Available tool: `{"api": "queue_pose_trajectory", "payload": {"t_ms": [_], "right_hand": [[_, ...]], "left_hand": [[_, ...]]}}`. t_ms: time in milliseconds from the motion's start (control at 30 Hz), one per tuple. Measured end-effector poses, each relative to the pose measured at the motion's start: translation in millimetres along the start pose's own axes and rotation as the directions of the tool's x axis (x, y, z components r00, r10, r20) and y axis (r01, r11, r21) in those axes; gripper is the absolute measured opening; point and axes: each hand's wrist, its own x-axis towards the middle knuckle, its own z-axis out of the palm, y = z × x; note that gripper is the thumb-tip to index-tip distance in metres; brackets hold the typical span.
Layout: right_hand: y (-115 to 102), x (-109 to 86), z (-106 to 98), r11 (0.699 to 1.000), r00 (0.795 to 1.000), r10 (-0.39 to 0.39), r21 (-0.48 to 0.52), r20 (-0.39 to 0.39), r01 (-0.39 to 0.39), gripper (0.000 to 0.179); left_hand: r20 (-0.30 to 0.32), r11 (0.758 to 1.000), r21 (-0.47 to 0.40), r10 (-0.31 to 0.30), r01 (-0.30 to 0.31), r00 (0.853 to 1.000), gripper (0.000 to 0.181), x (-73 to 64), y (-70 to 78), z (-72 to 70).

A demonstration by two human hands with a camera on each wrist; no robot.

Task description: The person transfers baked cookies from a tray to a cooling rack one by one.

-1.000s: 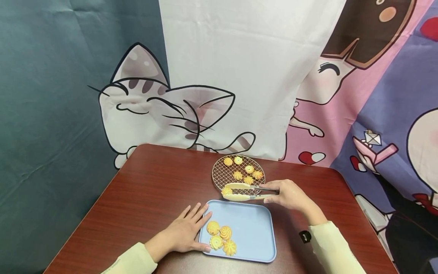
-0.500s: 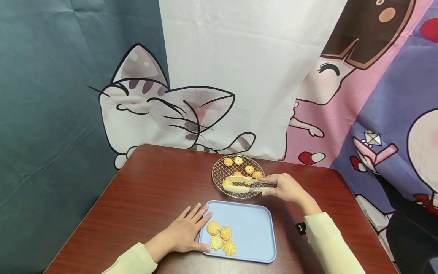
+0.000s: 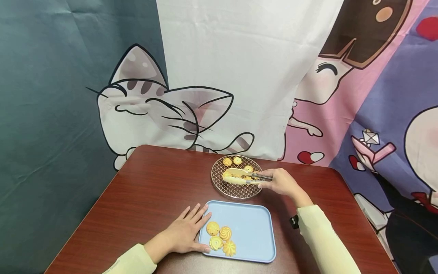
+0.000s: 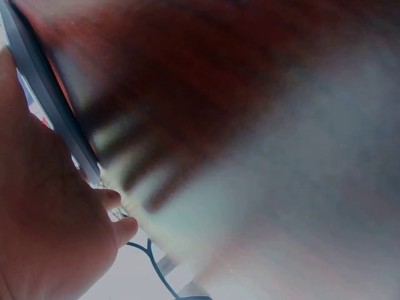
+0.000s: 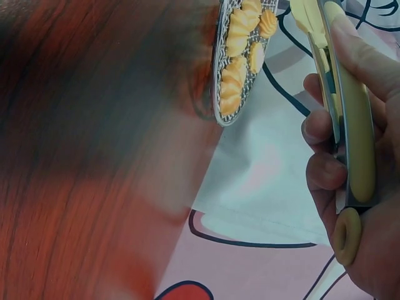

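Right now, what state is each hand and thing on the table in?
Left hand: fingers spread, at the tray's left edge.
Right hand: gripping the tongs.
Tongs: over the rack, cookie between tips.
Rack: flat, bearing cookies.
Tray: flat, four cookies at near left.

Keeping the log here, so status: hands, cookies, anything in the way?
Left hand at edge of tray. Right hand gripping tongs over rack. One cookie between their tips, four cookies on tray. No obstruction visible.
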Motion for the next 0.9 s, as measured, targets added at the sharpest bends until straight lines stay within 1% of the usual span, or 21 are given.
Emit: {"api": "queue_pose_trajectory", "payload": {"t_ms": [133, 467, 700, 900], "right_hand": [[1, 5.4, 2, 0.999, 1.0, 0.031, 0.008, -0.003, -0.031, 0.048], [6, 14.5, 7, 0.993, 0.993, 0.117, 0.007, -0.002, -0.117, 0.048], [7, 18.9, 12, 0.986, 0.986, 0.166, -0.001, -0.009, -0.166, 0.049], [7, 20.1, 18, 0.98, 0.98, 0.198, -0.015, -0.006, -0.198, 0.05]], "left_hand": [[0.01, 1.0, 0.007, -0.005, 0.005, 1.0, 0.106, 0.0, -0.4, -1.0], [-0.005, 1.0, -0.006, 0.013, -0.013, 1.0, 0.105, -0.4, 1.5, -1.9], [0.017, 1.0, 0.008, -0.012, 0.012, 1.0, 0.106, 0.1, 1.3, -2.9], [0.017, 1.0, 0.008, -0.014, 0.014, 1.0, 0.107, 0.1, 1.8, -1.6]]}}
